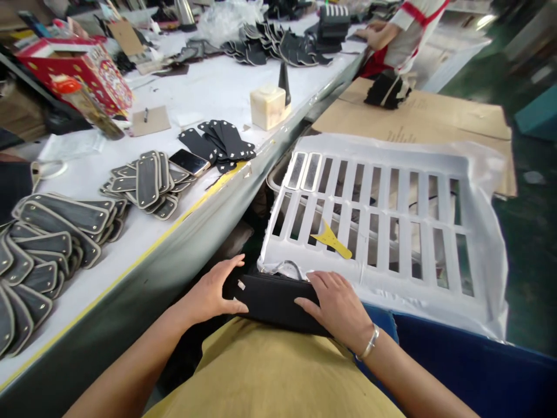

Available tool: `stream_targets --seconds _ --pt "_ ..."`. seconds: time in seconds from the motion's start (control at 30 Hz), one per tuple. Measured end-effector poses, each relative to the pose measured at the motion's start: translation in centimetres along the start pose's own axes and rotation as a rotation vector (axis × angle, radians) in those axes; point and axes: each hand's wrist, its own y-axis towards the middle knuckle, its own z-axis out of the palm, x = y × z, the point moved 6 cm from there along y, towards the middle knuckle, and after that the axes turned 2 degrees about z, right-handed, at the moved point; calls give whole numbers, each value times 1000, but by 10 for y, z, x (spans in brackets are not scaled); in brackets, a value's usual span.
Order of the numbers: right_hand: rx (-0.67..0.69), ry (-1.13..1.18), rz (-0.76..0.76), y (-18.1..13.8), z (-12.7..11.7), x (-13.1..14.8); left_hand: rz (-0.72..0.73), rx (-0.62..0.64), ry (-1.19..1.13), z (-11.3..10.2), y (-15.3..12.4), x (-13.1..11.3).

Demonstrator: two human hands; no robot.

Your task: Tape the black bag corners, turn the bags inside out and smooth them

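Observation:
A long, flat black piece lies crosswise close to my body, with a small white tab near its left end. My right hand grips its right end, thumb on the front face and fingers over the top. At the other end is my left hand, its fingers and thumb spread apart and the thumb tip touching the piece. Just beyond is a white slotted tray, with a yellow fork-ended tool lying on it. Two dark strips with pale borders fill slots at its far left corner.
On the long table to my left are piles of grey pale-edged pieces, black pieces, a phone and a cream block. Cardboard lies behind the tray. Another person's arm is at the far table edge.

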Motion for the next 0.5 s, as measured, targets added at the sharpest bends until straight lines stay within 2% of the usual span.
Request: stream_targets --seconds 0.1,0.3,0.4,0.5 --pt "25 13 -94 7 6 25 -159 -71 -137 0 -17 24" --pt "178 16 -54 35 23 47 -312 -194 -371 16 -32 40" --pt "176 -27 -55 42 25 52 -363 -199 -491 17 -35 43" --pt "169 -56 -51 45 28 55 -418 -148 -593 17 -38 42"
